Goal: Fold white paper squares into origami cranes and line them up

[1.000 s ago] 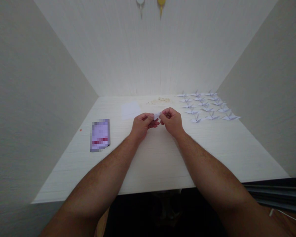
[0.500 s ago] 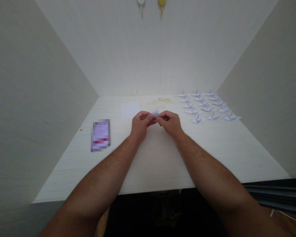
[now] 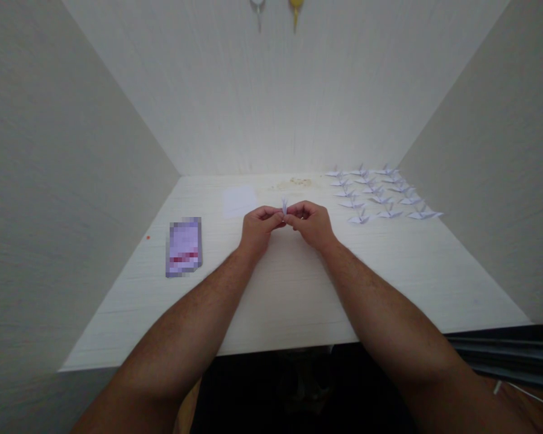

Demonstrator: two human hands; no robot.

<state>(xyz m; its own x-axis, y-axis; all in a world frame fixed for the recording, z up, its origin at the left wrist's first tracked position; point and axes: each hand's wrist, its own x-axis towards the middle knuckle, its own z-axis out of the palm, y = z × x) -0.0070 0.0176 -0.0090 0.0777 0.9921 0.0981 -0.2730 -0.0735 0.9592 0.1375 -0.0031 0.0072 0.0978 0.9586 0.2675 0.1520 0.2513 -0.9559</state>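
Observation:
Between my two hands is a small piece of folded white paper (image 3: 285, 207), its narrow tips pointing up. My left hand (image 3: 259, 228) pinches it from the left, thumb and fingers pressed together. From the other side my right hand (image 3: 312, 224) grips it the same way, and the fingertips of both hands meet at its lower part. That lower part is mostly hidden by the fingers. Several finished white paper cranes (image 3: 381, 199) stand in rows on the right of the table. Behind my left hand lies a flat sheet of white paper (image 3: 239, 200).
On the left of the white table (image 3: 294, 301) lies a blurred purple item (image 3: 184, 247), with a small orange speck (image 3: 148, 237) beside it. Pale crumb-like marks (image 3: 300, 182) show near the back wall. Walls enclose the table at left, back and right.
The folded paper has turned between my fingers and now stands more upright and narrow. My right fingertips have moved slightly left, closer against the left ones.

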